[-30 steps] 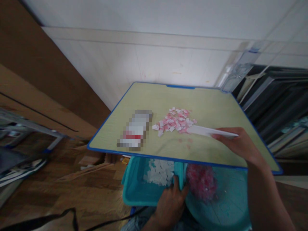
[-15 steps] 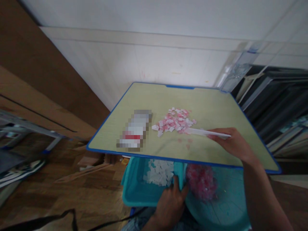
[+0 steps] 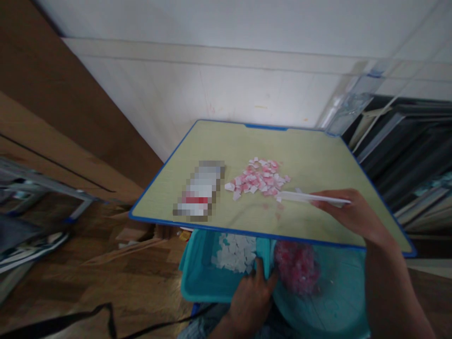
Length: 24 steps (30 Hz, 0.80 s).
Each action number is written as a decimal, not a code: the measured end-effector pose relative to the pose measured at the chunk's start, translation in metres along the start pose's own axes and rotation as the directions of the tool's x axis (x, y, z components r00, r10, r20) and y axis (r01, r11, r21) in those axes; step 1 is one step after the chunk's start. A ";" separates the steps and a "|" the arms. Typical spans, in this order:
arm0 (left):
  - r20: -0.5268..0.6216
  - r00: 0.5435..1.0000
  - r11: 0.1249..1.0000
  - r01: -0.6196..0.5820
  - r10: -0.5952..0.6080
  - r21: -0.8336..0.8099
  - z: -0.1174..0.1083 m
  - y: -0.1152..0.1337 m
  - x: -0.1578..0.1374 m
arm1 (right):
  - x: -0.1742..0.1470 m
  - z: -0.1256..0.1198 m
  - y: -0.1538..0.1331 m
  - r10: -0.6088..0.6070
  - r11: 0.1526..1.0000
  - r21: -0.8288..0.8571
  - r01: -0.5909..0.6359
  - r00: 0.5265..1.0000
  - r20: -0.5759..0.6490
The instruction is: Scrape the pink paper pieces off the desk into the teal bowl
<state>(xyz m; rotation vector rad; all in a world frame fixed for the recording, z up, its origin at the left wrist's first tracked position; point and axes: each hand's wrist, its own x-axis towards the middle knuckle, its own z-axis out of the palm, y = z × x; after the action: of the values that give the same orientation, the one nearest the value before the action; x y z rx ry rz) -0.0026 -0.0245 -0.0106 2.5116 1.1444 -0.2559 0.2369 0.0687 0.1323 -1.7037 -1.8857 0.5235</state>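
Observation:
My right hand [image 3: 348, 209] is closed around a long, flat white strip [image 3: 300, 196], held low over the right half of the board. The strip's far end lies at the lower right edge of a pile of small pink-and-white pieces [image 3: 261, 178], close to one loose piece. Below the board's front edge, my left hand [image 3: 252, 292] grips the right rim of a teal basin [image 3: 197, 282]. Its index finger reaches over the rim and its thumb stays on the other side. White square pieces [image 3: 236, 253] lie heaped inside the basin.
The pale yellow board [image 3: 300, 146] has a blue edge. A blurred-out flat object [image 3: 201, 188] lies on its left. A round teal tub [image 3: 342, 292] with a pink-red clump [image 3: 296, 268] stands at lower right. A clear bottle [image 3: 355, 106] is at the back right corner.
My right hand has drawn the white strip a little to the right, away from the pile. My left hand stays at the basin rim.

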 end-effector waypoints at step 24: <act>0.012 1.000 1.000 0.011 -0.011 -0.006 0.001 -0.001 0.001 | 0.001 -0.001 0.002 0.026 0.999 0.020 -0.027 0.999 0.026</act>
<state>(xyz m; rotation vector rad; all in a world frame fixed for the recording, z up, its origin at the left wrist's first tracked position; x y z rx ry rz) -0.0024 -0.0237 -0.0116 2.4960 1.1529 -0.2699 0.2387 0.0698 0.1318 -1.7186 -1.8711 0.5757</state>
